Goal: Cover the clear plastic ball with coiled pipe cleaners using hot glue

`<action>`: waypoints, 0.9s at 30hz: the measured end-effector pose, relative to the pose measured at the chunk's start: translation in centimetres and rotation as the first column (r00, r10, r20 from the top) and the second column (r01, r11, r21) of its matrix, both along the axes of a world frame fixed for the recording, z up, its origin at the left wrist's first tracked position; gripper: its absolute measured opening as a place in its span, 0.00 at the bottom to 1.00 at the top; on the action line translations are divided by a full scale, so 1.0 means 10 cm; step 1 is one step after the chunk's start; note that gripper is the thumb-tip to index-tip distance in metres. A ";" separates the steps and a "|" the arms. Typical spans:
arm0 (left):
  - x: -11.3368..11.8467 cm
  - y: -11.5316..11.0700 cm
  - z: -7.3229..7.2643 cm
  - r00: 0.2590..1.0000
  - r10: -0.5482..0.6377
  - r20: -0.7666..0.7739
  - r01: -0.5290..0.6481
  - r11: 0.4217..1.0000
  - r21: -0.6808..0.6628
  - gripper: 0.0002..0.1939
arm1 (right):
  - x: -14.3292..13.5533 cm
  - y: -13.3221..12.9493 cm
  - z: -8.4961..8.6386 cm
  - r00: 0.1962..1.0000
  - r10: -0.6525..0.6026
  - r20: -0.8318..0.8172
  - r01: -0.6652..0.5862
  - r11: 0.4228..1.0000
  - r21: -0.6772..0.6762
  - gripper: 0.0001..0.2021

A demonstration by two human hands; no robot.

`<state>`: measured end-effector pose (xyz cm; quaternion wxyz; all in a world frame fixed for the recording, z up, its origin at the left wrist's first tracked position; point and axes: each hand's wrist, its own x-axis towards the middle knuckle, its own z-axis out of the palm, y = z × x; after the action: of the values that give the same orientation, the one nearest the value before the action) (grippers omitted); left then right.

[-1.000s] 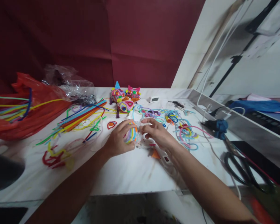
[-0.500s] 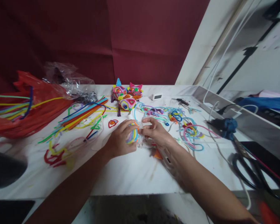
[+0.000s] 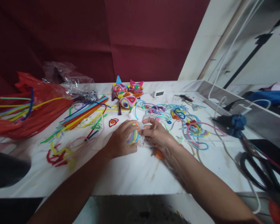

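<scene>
My left hand is wrapped round a small rounded piece covered in coiled pastel pipe cleaners, striped yellow, blue and purple with an orange edge. At its right side is my right hand, fingers curled in and tips close together at the orange edge. Whatever those tips pinch is too small to make out. A light blue pipe cleaner rises just behind the hands. An eye-shaped red and orange piece lies to the left. Under my right wrist an orange scrap shows.
Finished colourful animal-like figures stand at the back. Pipe cleaners lie in a bundle at left, beside a red plastic bag. Tangled pipe cleaners spread at right. Large black-handled scissors and a small digital display are also on the table.
The camera view has shifted slightly, so things on the right sit further right. Both hands keep nearly the same place round the striped piece, with only small finger movement.
</scene>
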<state>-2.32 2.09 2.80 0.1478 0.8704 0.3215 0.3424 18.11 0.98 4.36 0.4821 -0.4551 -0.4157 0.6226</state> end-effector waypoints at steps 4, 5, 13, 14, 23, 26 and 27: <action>0.00 0.00 -0.01 1.000 0.007 -0.007 -0.007 1.000 -0.005 0.30 | 0.02 -0.03 0.02 1.000 0.010 -0.028 -0.010 1.000 -0.020 0.34; 0.00 0.00 -0.01 1.000 0.006 -0.012 -0.006 1.000 -0.003 0.30 | 0.03 -0.03 0.03 0.999 0.011 -0.035 -0.012 1.000 -0.024 0.34; -0.03 0.02 -0.08 0.999 -0.023 -0.025 0.026 0.991 0.129 0.32 | 0.04 -0.05 0.06 0.999 -0.027 -0.031 0.025 0.998 -0.060 0.31; -0.04 0.02 -0.09 0.999 -0.023 -0.031 0.027 0.989 0.143 0.32 | 0.04 -0.04 0.06 0.999 -0.030 -0.029 0.029 0.998 -0.060 0.30; -0.02 0.02 -0.10 0.999 -0.037 -0.034 0.043 0.981 0.189 0.33 | 0.04 -0.04 0.02 1.000 -0.030 -0.008 0.030 0.999 -0.038 0.29; -0.02 0.02 -0.10 0.999 -0.035 -0.035 0.041 0.982 0.186 0.34 | 0.04 -0.03 0.01 1.000 -0.023 -0.001 0.023 0.999 -0.026 0.30; -0.02 0.02 -0.10 0.999 -0.030 -0.039 0.037 0.983 0.179 0.34 | 0.04 -0.03 0.01 1.000 -0.020 0.000 0.020 1.000 -0.022 0.29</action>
<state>-2.54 2.31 1.83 0.0685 0.8915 0.2771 0.3519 18.51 0.67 4.42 0.4832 -0.4644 -0.4044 0.6223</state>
